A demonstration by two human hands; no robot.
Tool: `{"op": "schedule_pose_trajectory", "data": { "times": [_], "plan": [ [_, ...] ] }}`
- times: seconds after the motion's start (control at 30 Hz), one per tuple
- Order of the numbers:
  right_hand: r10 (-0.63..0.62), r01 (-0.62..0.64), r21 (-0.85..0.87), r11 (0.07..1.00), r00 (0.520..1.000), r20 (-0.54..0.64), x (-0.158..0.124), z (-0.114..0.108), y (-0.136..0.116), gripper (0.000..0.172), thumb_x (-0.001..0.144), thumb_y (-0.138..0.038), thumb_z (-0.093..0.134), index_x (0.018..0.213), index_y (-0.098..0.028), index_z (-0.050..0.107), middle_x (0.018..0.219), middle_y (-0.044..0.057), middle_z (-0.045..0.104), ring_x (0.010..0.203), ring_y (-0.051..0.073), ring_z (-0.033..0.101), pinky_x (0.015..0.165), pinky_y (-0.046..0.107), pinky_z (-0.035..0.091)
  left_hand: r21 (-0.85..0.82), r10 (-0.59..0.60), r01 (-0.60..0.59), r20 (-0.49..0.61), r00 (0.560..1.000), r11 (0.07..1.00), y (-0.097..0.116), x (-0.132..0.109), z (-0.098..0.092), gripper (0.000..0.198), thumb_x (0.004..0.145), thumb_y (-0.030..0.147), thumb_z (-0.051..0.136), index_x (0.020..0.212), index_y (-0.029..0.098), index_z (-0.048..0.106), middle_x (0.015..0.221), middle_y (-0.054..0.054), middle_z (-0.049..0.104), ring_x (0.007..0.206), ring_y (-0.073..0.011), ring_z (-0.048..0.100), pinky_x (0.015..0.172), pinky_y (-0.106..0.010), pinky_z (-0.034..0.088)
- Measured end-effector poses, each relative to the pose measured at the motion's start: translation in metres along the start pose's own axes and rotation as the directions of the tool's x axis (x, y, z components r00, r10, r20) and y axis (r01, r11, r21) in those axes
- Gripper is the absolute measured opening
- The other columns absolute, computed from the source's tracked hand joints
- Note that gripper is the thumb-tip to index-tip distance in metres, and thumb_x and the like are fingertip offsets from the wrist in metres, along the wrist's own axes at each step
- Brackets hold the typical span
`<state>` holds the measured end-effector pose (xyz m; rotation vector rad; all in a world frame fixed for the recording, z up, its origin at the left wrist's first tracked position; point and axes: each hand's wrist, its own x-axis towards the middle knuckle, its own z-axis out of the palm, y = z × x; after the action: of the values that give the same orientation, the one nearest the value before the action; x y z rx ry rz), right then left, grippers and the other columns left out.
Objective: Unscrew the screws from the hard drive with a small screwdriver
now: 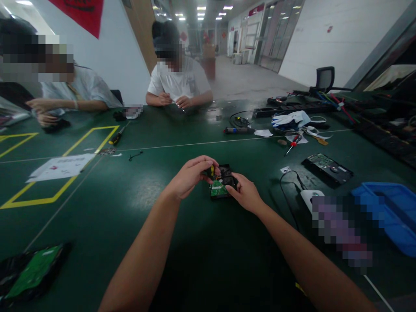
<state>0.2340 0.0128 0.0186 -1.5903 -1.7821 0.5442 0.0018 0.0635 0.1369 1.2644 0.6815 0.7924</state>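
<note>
In the middle of the table lies a hard drive (pixel 218 189), black with a green circuit board facing up. My right hand (pixel 246 191) grips its right side, thumb over the board's edge. Above the drive's far left part, my left hand (pixel 194 174) is closed around a short screwdriver (pixel 212 170) with a yellow and black handle. The screwdriver's tip is hidden by the fingers and the dark drive, so I cannot tell whether it touches a screw.
To the right lie another hard drive (pixel 328 170), a blue tray (pixel 386 203), a red screwdriver (pixel 294 143) and gloves (pixel 291 120). A green-boarded device (pixel 34 271) lies near left. A paper sheet (pixel 61 167) and yellow-black screwdriver (pixel 117 136) lie farther left. Two people sit across the table.
</note>
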Motion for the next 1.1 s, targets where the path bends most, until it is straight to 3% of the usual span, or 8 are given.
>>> {"op": "schedule_pose_trajectory", "data": {
  "times": [0.17,0.33,0.83,1.1],
  "plan": [
    [0.002,-0.001,-0.002,1.000,1.000,0.016,0.0000,0.0001,0.0014,0.056,0.095,-0.043,0.066,0.145,-0.018,0.057,0.127,0.015,0.067,0.104,0.027,0.065,0.088,0.042,0.051,-0.030,-0.011,0.010,-0.044,0.999,0.999,0.0011,0.0005,-0.0004,0.021,0.091,0.032,0.062,0.103,0.016,0.065,0.096,-0.012,0.074,0.093,-0.0232,0.068,0.066,-0.030,0.053],
    [0.018,-0.018,-0.010,1.000,1.000,0.009,0.0000,-0.0003,0.0006,0.058,0.095,-0.045,0.066,0.145,-0.017,0.057,0.116,0.014,0.069,0.101,0.026,0.065,0.087,0.042,0.050,-0.061,-0.030,0.025,-0.085,0.996,0.998,0.0040,-0.0004,0.0026,0.015,0.089,0.028,0.062,0.099,0.016,0.062,0.095,-0.012,0.074,0.096,-0.0250,0.070,0.065,-0.030,0.054],
    [-0.008,0.006,-0.035,0.999,0.998,-0.055,-0.0015,0.0037,-0.0039,0.052,0.091,-0.037,0.070,0.139,-0.019,0.063,0.106,0.010,0.071,0.088,0.021,0.064,0.082,0.036,0.050,-0.035,-0.022,0.025,0.073,0.997,0.999,-0.0005,-0.0023,0.0089,0.020,0.089,0.034,0.067,0.097,0.016,0.070,0.100,-0.010,0.072,0.093,-0.0205,0.067,0.069,-0.029,0.052],
    [0.013,-0.016,-0.049,0.999,0.998,-0.054,-0.0041,0.0023,-0.0064,0.053,0.092,-0.039,0.070,0.139,-0.017,0.062,0.102,0.009,0.071,0.088,0.022,0.064,0.081,0.037,0.050,0.081,0.002,0.002,-0.046,0.999,0.997,0.0049,-0.0068,0.0091,0.025,0.084,0.037,0.071,0.096,0.016,0.076,0.104,-0.010,0.068,0.094,-0.0204,0.062,0.064,-0.027,0.051]
  ]
}}
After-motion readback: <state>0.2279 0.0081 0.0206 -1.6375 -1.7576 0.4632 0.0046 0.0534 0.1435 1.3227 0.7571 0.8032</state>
